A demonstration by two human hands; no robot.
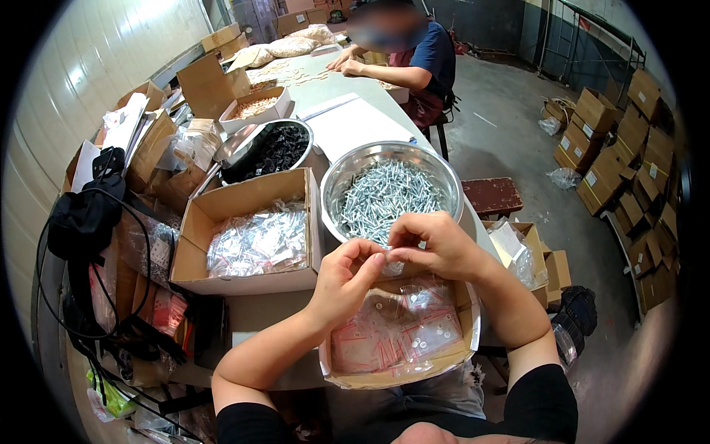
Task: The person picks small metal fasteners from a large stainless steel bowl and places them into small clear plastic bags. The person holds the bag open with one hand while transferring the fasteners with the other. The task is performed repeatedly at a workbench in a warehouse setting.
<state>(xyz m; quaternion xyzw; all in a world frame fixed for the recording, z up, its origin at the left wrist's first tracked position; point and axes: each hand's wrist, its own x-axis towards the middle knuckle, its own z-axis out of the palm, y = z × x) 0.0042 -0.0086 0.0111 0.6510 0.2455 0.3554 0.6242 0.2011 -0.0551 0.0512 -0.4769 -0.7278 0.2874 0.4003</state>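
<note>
My left hand and my right hand meet with thumbs and fingertips pinched on a small clear plastic bag, mostly hidden by the fingers. Just beyond them stands a steel bowl heaped with silvery screws. Below my hands, a shallow cardboard box holds flat clear zip bags with red edges, some with small round white pieces inside. To the left, a deeper cardboard box is filled with packed clear bags.
Behind that box sits a metal bowl of black parts, with a white box of orange-brown pieces beyond. White paper lies on the table. A co-worker sits at the far side. A black bag with cables hangs left; cartons line the right.
</note>
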